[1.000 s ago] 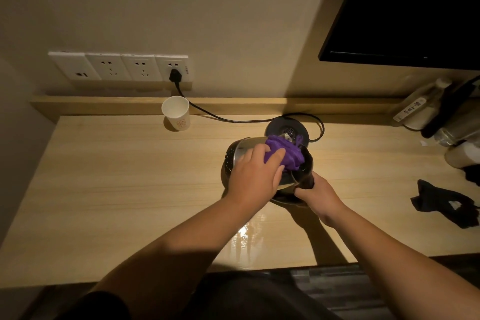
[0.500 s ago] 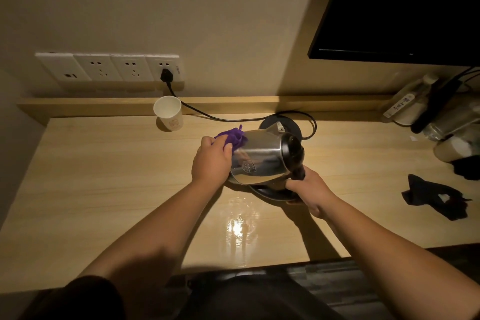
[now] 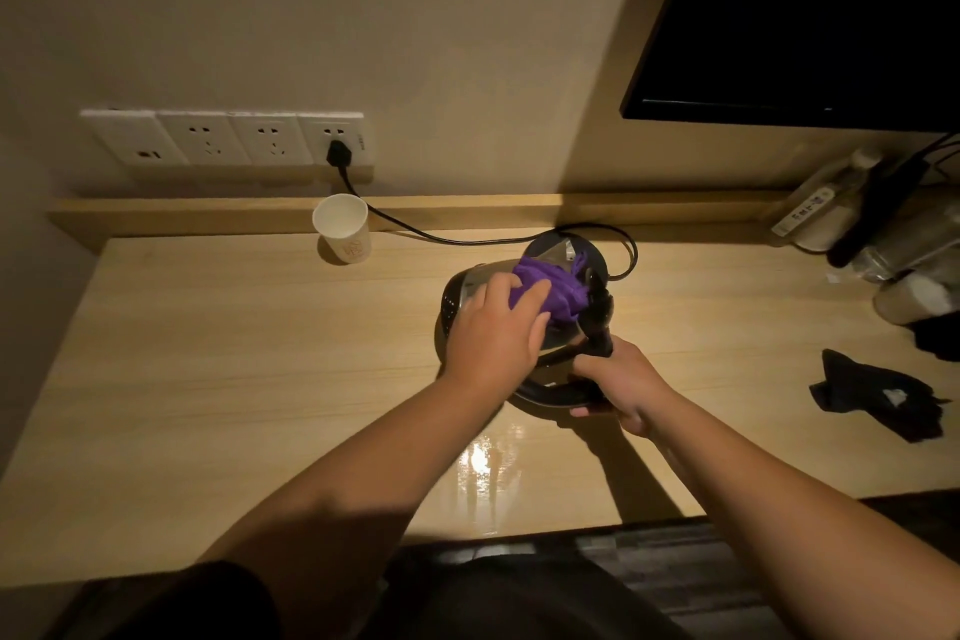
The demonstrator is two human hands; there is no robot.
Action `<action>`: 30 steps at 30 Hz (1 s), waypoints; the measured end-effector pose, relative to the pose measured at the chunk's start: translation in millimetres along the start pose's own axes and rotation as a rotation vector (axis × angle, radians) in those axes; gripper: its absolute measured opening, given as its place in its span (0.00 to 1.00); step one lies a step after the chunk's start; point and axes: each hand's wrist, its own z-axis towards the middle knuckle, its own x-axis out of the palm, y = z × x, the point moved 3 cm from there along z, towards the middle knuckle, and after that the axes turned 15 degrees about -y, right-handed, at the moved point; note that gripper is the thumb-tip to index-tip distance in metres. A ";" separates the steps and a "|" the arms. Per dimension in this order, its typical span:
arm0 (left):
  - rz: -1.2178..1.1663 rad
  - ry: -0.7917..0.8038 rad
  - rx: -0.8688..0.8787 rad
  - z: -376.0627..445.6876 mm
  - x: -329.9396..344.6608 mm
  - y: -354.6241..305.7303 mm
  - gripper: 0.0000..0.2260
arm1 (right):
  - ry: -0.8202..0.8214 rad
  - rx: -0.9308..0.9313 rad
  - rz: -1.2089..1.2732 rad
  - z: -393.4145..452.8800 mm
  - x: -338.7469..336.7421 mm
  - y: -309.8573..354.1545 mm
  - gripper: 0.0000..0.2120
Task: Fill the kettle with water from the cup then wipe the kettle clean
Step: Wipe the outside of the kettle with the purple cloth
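Observation:
The steel kettle [image 3: 460,291] with a black handle is tipped on its side over the middle of the wooden counter [image 3: 234,379]. My right hand [image 3: 621,379] grips its handle near the lid end. My left hand [image 3: 493,333] presses a purple cloth [image 3: 553,288] against the kettle's upper side. Most of the kettle body is hidden under my left hand and the cloth. A white paper cup [image 3: 343,226] stands upright at the back of the counter, apart from the kettle.
The black kettle base [image 3: 597,257] lies just behind the kettle, its cord [image 3: 441,237] running to the wall sockets [image 3: 228,138]. A dark cloth [image 3: 878,398] lies at the right. Bottles and gear [image 3: 852,218] crowd the back right corner under a dark screen [image 3: 810,16].
My left hand slid the purple cloth from the kettle's bottom end at the left back over its upper side toward the handle. The kettle turned in my right hand's grip.

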 end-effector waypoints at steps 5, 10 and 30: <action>0.027 0.052 -0.183 1.8 -2.6 48.1 0.16 | 0.017 0.001 -0.008 -1.6 -0.4 -9.8 0.11; 0.016 0.120 -0.343 2.8 -3.1 84.3 0.15 | 0.000 -0.038 -0.056 -1.1 -0.4 -1.9 0.10; 0.080 -0.018 0.101 4.9 -3.6 3.2 0.16 | -0.083 -0.062 -0.048 -6.3 6.9 2.4 0.03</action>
